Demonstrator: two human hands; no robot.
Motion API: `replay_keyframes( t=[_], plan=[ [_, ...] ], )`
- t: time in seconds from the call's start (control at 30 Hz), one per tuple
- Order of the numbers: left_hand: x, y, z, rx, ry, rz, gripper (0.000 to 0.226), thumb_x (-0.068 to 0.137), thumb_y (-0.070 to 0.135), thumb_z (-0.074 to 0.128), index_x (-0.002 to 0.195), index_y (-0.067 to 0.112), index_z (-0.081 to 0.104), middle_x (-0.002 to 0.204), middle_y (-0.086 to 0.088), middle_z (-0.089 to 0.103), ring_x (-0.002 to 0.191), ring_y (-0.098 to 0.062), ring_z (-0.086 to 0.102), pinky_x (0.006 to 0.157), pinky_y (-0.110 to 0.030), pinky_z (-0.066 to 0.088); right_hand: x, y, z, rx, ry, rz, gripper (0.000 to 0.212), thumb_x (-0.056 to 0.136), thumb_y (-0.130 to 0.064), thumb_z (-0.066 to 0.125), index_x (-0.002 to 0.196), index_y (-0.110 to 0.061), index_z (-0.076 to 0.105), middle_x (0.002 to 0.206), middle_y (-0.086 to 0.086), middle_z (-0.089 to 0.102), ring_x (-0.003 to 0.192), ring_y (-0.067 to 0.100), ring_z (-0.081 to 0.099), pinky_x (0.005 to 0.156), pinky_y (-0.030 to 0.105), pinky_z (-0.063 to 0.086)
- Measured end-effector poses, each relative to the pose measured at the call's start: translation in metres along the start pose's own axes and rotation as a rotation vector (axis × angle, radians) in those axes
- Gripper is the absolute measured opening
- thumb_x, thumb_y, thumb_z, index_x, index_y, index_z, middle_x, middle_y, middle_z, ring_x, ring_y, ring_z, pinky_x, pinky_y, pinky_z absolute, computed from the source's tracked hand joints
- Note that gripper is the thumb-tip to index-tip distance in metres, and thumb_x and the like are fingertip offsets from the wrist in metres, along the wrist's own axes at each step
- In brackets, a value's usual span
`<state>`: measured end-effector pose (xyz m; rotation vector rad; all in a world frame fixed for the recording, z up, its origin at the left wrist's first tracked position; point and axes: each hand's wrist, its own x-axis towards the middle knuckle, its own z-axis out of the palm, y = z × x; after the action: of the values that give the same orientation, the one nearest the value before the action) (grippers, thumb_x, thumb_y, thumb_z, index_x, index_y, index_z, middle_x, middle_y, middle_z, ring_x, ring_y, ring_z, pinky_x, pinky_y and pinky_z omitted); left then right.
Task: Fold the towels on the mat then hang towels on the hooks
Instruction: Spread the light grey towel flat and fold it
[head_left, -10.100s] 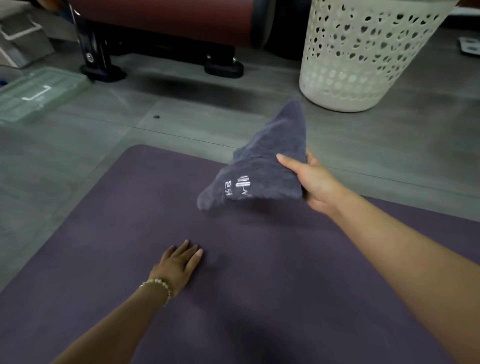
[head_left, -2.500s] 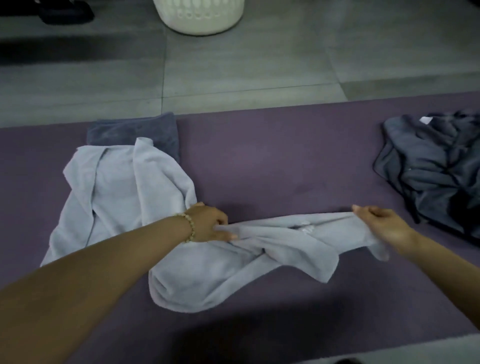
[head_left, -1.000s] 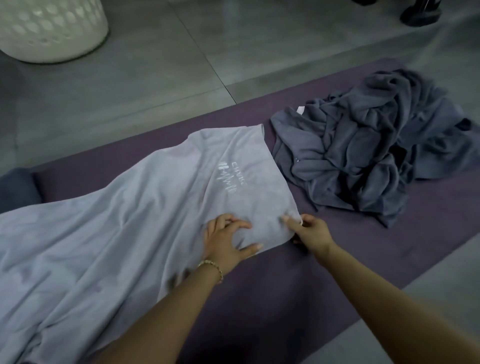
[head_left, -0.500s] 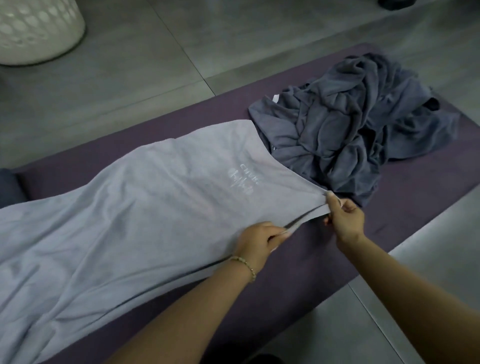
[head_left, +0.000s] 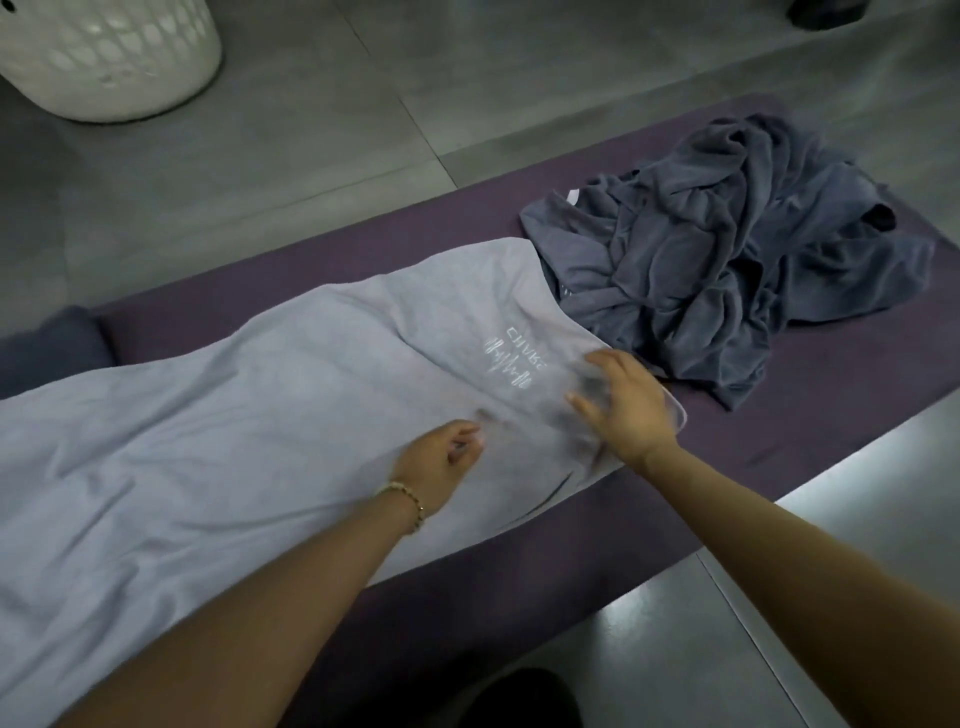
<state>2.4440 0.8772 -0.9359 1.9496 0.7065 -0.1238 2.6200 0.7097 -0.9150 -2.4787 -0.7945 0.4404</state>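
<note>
One light grey towel (head_left: 260, 441) spread on the purple mat (head_left: 805, 431), one dark towel heap (head_left: 727, 260) just beside. Right hand (head_left: 631, 410) flat on it now, edge let go; left hand (head_left: 441, 460) curled, cannot tell if holding.

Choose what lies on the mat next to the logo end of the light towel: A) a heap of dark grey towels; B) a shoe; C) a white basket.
A: the crumpled dark towels lie against that end of the light towel on the mat.
</note>
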Motion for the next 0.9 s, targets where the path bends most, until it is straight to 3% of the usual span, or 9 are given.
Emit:
replay_keyframes(
  t=[0.17, 0.3, 0.53, 0.6, 0.7, 0.8, 0.9],
  plan=[
    [-0.046, -0.045, -0.124, 0.283, 0.007, -0.116, 0.041, 0.095, 0.037, 0.049, 0.132, 0.019, 0.049, 0.126, 0.0, 0.058, 0.114, -0.014, 0.054, 0.095, -0.018, 0.036, 0.016, -0.086, 0.044, -0.055, -0.234, -0.184, 0.06, 0.093, -0.038, 0.057, 0.145, -0.015, 0.036, 0.155, 0.005, 0.028, 0.142, 0.02, 0.026, 0.114, 0.026, 0.017],
    [-0.096, -0.087, -0.219, 0.452, 0.131, -0.244, 0.05, 0.096, 0.043, 0.044, 0.139, 0.02, 0.042, 0.14, 0.002, 0.048, 0.127, -0.018, 0.046, 0.103, -0.023, 0.031, 0.021, -0.172, 0.087, -0.092, -0.356, -0.242, 0.063, 0.097, -0.043, 0.046, 0.15, -0.019, 0.023, 0.16, -0.003, 0.012, 0.146, 0.016, 0.015, 0.117, 0.027, 0.013],
    [-0.207, -0.208, -0.277, 0.296, 0.379, -0.506, 0.059, 0.093, 0.046, 0.048, 0.142, 0.014, 0.038, 0.148, -0.006, 0.038, 0.134, -0.024, 0.037, 0.111, -0.031, 0.027, -0.018, -0.283, 0.172, -0.187, -0.588, -0.414, 0.066, 0.097, -0.044, 0.045, 0.152, -0.023, 0.015, 0.16, -0.007, 0.004, 0.147, 0.013, 0.01, 0.117, 0.028, 0.014],
    [-0.233, -0.243, -0.279, 0.246, 0.449, -0.589, 0.064, 0.092, 0.045, 0.051, 0.145, 0.013, 0.033, 0.151, -0.007, 0.033, 0.136, -0.027, 0.034, 0.113, -0.035, 0.026, -0.031, -0.307, 0.194, -0.19, -0.672, -0.457, 0.068, 0.095, -0.046, 0.048, 0.152, -0.022, 0.017, 0.16, -0.008, 0.007, 0.146, 0.013, 0.014, 0.116, 0.027, 0.017],
    [-0.265, -0.276, -0.281, 0.132, 0.564, -0.709, 0.074, 0.089, 0.049, 0.055, 0.147, 0.013, 0.027, 0.154, -0.008, 0.026, 0.137, -0.033, 0.03, 0.113, -0.043, 0.025, -0.054, -0.342, 0.224, -0.139, -0.746, -0.515, 0.066, 0.089, -0.05, 0.057, 0.144, -0.024, 0.033, 0.15, -0.008, 0.029, 0.135, 0.012, 0.033, 0.11, 0.025, 0.027],
    [-0.294, -0.301, -0.278, 0.068, 0.609, -0.784, 0.076, 0.083, 0.057, 0.059, 0.141, 0.015, 0.034, 0.144, -0.009, 0.036, 0.132, -0.035, 0.033, 0.107, -0.045, 0.03, -0.084, -0.368, 0.257, -0.101, -0.784, -0.563, 0.041, 0.083, -0.047, 0.067, 0.116, -0.025, 0.056, 0.122, -0.007, 0.049, 0.105, 0.009, 0.051, 0.095, 0.025, 0.042],
    [-0.32, -0.322, -0.274, 0.069, 0.594, -0.834, 0.079, 0.081, 0.057, 0.061, 0.14, 0.012, 0.036, 0.138, -0.012, 0.042, 0.127, -0.035, 0.038, 0.104, -0.047, 0.034, -0.117, -0.374, 0.291, -0.085, -0.866, -0.581, 0.031, 0.076, -0.041, 0.077, 0.097, -0.022, 0.064, 0.1, -0.006, 0.056, 0.081, 0.006, 0.05, 0.079, 0.023, 0.044]
  ],
)
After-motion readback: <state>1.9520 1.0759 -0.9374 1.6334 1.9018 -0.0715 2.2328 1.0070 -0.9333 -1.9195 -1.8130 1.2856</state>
